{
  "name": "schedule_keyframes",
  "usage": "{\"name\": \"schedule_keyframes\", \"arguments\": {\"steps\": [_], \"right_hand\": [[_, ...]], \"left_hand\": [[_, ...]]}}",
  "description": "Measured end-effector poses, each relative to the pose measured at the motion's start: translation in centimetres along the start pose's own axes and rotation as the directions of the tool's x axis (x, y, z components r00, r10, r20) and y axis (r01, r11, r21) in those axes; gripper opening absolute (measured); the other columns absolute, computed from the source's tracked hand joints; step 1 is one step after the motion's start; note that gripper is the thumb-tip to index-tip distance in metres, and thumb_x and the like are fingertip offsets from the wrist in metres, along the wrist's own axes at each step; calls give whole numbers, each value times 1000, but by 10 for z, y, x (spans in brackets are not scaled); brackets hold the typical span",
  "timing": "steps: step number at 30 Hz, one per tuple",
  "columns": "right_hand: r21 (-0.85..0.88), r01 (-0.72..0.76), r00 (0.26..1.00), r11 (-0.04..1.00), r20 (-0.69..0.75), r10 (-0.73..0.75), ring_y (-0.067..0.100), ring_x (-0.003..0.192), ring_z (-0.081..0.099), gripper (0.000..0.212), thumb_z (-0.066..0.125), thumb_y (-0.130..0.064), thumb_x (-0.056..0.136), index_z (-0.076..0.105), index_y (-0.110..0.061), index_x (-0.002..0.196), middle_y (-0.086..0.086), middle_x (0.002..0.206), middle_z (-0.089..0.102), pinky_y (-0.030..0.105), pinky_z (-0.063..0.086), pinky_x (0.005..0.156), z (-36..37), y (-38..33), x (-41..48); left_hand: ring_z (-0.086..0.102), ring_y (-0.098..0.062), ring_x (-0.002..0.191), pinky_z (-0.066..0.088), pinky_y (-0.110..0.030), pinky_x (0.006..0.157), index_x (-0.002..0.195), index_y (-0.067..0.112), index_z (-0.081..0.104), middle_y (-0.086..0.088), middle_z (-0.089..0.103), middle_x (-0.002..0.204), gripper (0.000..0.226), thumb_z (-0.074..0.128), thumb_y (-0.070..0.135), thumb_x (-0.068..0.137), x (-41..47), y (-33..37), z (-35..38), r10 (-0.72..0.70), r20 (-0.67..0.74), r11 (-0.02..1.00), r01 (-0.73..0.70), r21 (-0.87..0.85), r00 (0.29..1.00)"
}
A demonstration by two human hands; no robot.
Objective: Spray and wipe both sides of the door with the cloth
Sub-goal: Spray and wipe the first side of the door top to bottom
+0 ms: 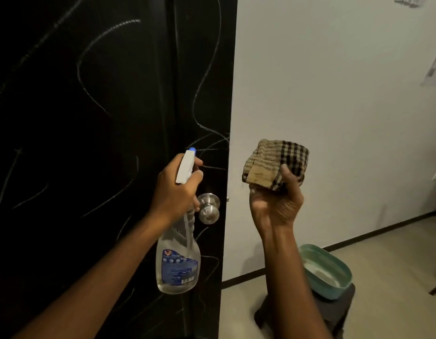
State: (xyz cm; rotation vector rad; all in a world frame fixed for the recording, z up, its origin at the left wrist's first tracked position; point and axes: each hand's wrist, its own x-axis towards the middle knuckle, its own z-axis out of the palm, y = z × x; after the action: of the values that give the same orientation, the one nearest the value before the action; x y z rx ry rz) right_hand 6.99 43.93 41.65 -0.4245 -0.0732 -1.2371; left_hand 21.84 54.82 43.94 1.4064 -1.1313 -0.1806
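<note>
Because the black door (89, 143) is crossed all over with pale scribbles (89, 57), the spray bottle (178, 265) is held up close to that face, with its nozzle (192, 150) aimed toward twelve o'clock and at the marks near the door's edge. The bottle's neck is gripped by the left hand (175, 192), fingers curled round the trigger, so that a squeeze can be given without any change of hold. The clear body hangs below the hand at six o'clock and looks only partly filled. The metal knob (208, 207) lies just beside the hand at four o'clock and is not touched.

The checked cloth (275, 165) is bunched into a pad and clutched by the right hand (275, 206), thumb pressed over its front. It is raised at three o'clock of the bottle, clear of the door and in front of the pale wall (334, 94), probably so that it stays out of the mist and can be brought across at once for wiping.

A green basin (327, 272) is set on a dark stool (334, 311) at five o'clock of the right hand, near enough to be reached for rinsing. Spraying of this side is judged to be the step in hand; no wet patch can be made out on the door.
</note>
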Motion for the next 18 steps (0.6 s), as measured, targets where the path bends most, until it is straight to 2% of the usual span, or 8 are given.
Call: {"name": "schedule_keyframes", "arguments": {"steps": [2,3,5,8,10,12,15,18], "right_hand": [[-94,41,994,995,-97,-50,25,96,72,28,61,-5,88,68,-9,115,10,107,74,36,60,78,22,17,-3],[-112,59,982,992,-170,-78,25,91,73,22,60,-4,90,70,-10,108,8,99,75,36,61,76,33,24,-2],[-132,99,959,986,-253,-130,32,99,72,22,60,-3,90,69,-8,110,10,101,75,44,60,85,52,36,6],[-247,215,924,945,-263,-279,31,102,71,22,58,-2,91,69,-11,108,11,106,74,49,58,89,78,48,22],[-342,345,891,874,-174,-420,30,110,69,32,59,-9,89,68,-11,119,12,118,72,53,55,98,101,53,29],[-414,500,828,760,-30,-561,25,124,62,50,58,-15,87,59,-8,137,11,135,64,51,50,107,127,54,36],[-477,703,674,528,208,-709,26,145,41,59,56,-13,96,39,-1,151,14,156,44,47,36,119,157,55,57],[-458,838,493,296,405,-770,32,154,21,60,55,-13,101,31,3,153,20,163,28,49,22,125,183,57,85]], "left_hand": [[56,-24,36,53,-37,47,100,16,59,-21,62,73,13,55,5,96,7,5,-23,2,-11,1000,-1,5,1000],[57,-26,35,53,-37,47,98,17,59,-22,63,74,13,55,5,96,11,8,-32,7,-19,1000,-7,6,1000],[57,-28,36,51,-34,46,94,18,59,-24,64,77,14,55,5,95,20,16,-46,17,-36,1000,-16,2,999],[56,-29,36,50,-32,43,93,16,60,-24,64,82,12,55,4,94,36,31,-61,11,-46,1000,-12,-16,999],[55,-28,37,52,-34,44,94,12,61,-21,64,84,10,56,3,93,46,43,-69,4,-53,999,-6,-40,999],[54,-28,38,53,-36,45,94,8,62,-17,64,84,9,54,5,93,57,57,-76,1,-60,998,-5,-55,998],[52,-28,39,53,-39,46,95,6,62,-13,68,86,11,53,10,94,75,83,-88,4,-73,998,-9,-68,997],[53,-27,40,54,-40,47,95,3,62,-11,71,91,14,52,13,94,93,107,-101,36,-109,997,-43,-68,993]]}}
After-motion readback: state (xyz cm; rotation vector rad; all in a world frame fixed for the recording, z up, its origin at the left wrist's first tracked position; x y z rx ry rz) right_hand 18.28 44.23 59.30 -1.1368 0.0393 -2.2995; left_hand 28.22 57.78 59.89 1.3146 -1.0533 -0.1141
